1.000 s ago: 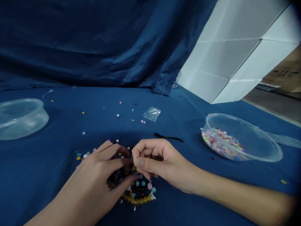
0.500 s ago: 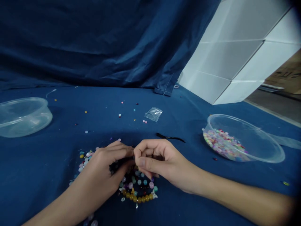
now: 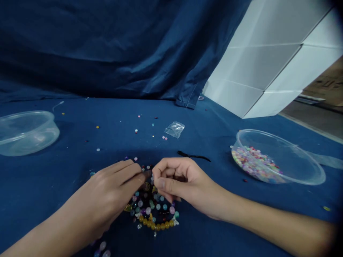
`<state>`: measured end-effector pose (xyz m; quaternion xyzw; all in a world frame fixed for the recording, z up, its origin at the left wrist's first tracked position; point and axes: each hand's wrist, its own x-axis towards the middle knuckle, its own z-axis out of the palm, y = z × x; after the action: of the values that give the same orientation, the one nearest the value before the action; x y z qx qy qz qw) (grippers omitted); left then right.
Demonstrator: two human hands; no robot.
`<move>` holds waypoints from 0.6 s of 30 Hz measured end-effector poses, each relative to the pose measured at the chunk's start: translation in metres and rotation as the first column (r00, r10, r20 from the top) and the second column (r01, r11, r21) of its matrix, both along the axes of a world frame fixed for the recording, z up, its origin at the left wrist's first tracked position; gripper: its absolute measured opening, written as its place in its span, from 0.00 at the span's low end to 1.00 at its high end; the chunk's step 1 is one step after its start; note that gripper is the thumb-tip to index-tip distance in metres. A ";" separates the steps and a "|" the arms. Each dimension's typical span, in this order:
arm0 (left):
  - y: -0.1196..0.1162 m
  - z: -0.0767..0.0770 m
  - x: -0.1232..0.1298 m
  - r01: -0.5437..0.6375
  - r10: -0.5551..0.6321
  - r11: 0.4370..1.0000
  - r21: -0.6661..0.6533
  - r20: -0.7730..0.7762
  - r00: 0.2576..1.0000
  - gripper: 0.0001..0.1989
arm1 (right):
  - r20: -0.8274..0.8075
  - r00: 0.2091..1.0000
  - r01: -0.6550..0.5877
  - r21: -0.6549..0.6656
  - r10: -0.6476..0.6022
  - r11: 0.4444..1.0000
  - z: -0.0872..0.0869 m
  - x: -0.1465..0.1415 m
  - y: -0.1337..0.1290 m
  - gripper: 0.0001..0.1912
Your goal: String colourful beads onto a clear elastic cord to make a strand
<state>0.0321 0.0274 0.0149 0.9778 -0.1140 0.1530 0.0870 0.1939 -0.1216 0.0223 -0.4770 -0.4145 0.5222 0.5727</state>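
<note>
Closely, left hand [image 3: 107,192] and right hand [image 3: 182,185] overhang colored beads [image 3: 158,223].

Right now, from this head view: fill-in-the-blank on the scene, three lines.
1. The left hand and right hand are just above a loop of ____.
2. The beads along the loop's near edge are ____ in colour.
3. The small plastic bag lies on a ____ cloth.

Answers: beads; amber; blue
</note>
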 end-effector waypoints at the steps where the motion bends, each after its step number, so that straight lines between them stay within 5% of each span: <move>1: 0.001 0.002 0.000 0.000 0.001 0.998 0.062 -0.006 1.000 0.16 | -0.001 1.000 0.003 -0.001 -0.003 1.000 0.000 0.000 0.000 0.13; 7: -0.001 0.011 0.002 -0.036 0.039 0.980 0.196 -0.012 0.999 0.18 | -0.002 1.000 0.004 0.003 -0.004 1.000 -0.001 0.000 0.000 0.12; 18: -0.008 -0.005 0.009 -0.190 0.186 0.980 0.059 0.073 0.980 0.14 | 0.027 1.000 0.003 0.005 -0.003 1.000 -0.002 -0.001 0.001 0.11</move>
<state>0.0415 0.0197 0.0100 0.9808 -0.0288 0.1894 0.0364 0.1929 -0.1209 0.0201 -0.4832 -0.4228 0.5140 0.5689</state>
